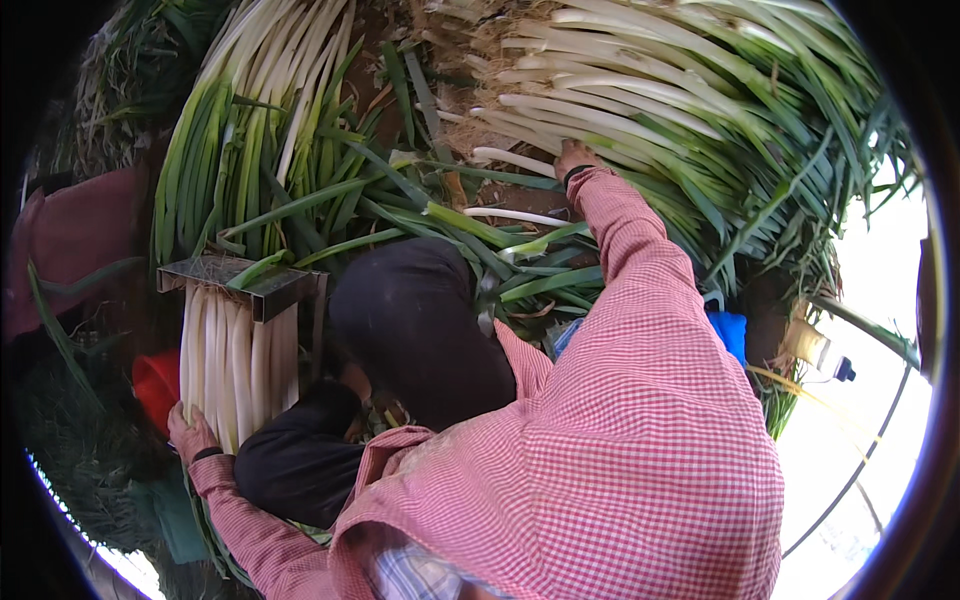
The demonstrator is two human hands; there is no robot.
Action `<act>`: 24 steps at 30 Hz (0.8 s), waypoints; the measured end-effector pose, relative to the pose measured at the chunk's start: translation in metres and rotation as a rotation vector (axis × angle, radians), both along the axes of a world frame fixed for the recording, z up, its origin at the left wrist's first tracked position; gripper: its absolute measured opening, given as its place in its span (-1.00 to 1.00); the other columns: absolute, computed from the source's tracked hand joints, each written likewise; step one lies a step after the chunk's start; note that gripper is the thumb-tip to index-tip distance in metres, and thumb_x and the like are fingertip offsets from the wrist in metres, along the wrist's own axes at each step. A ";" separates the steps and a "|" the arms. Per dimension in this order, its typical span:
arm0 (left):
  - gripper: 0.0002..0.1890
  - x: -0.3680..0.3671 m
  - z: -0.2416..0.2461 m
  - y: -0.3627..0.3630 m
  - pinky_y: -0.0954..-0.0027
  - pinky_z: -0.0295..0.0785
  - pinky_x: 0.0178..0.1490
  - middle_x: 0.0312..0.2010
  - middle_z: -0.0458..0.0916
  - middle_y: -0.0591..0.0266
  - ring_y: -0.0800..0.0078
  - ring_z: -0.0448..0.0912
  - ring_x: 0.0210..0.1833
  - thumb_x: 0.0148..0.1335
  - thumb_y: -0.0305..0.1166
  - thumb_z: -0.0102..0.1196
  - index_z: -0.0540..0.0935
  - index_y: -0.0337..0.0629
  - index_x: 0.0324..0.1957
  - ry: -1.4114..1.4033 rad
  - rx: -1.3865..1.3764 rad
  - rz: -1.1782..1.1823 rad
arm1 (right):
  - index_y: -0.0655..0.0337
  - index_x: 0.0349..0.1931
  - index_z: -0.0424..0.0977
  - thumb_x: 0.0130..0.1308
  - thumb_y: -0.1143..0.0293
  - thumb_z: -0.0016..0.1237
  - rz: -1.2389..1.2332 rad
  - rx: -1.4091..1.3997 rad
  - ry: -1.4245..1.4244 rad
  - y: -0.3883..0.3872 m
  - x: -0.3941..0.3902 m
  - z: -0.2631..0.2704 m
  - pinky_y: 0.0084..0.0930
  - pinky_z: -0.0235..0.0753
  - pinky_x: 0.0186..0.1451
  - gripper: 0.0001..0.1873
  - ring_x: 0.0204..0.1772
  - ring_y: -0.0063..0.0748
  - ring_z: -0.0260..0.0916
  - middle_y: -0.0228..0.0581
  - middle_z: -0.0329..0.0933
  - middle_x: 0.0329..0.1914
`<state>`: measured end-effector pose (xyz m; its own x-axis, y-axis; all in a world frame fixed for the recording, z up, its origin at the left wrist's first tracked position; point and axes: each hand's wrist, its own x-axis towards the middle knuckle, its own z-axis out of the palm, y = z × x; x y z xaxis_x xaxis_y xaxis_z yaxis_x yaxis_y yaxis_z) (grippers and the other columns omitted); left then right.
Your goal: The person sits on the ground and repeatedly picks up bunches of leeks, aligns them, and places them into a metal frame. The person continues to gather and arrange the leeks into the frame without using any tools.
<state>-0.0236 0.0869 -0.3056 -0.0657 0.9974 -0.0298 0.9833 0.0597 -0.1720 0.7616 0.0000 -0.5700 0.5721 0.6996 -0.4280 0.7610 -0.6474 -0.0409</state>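
At the lower left, my left hand [192,433] rests against the side of a bundle of white leek or long green onion stalks [236,352]. The root ends of this bundle meet a metal bracket-like frame [259,283]. My right arm reaches up and forward, and my right hand [577,157] touches the near edge of a large pile of long onions [675,90], their roots to the left and green leaves to the right. The fingers are partly hidden, so what they grip is unclear. A single white stalk [514,159] lies just left of that hand.
Another onion pile [255,97] lies at the upper left. Loose green leaves [450,217] cover the ground between the piles. A red container [156,382] stands beside the bundle. My bent knee [405,300] is between my arms. A blue object [727,336] lies right of my sleeve.
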 end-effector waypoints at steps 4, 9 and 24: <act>-0.57 0.015 -0.010 -0.002 0.16 0.30 0.25 0.10 0.46 -0.14 -0.02 0.42 0.16 0.25 -0.27 0.06 0.48 -0.32 0.09 -0.006 -0.099 0.000 | 0.11 0.16 0.35 0.29 0.14 -0.09 -0.011 -0.008 -0.192 0.007 -0.006 -0.017 -0.04 0.40 0.20 -0.53 0.23 0.05 0.34 0.04 0.39 0.17; -0.58 0.000 -0.022 -0.001 0.21 0.37 0.18 0.07 0.48 -0.08 0.08 0.47 0.11 0.28 -0.26 0.07 0.48 -0.30 0.09 -0.166 -0.170 0.095 | 0.07 0.03 0.41 0.29 0.14 -0.08 0.137 -0.043 -0.026 -0.024 -0.019 -0.003 -0.09 0.45 0.11 -0.64 0.11 -0.02 0.43 -0.04 0.45 0.05; -0.59 -0.041 -0.055 0.001 0.38 0.36 0.18 0.03 0.55 0.08 0.37 0.49 0.07 0.35 -0.29 0.05 0.46 -0.35 0.14 -0.638 -0.185 0.162 | 0.02 0.16 0.30 0.08 0.23 0.10 0.312 0.349 -0.076 -0.049 -0.048 -0.010 -0.11 0.28 0.24 -0.41 0.21 -0.08 0.29 -0.17 0.36 0.13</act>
<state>-0.0651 0.0883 -0.3606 -0.1264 0.9513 -0.2812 0.8767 0.2398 0.4169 0.7136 -0.0488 -0.5800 0.3323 0.9377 -0.1018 0.9263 -0.3448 -0.1517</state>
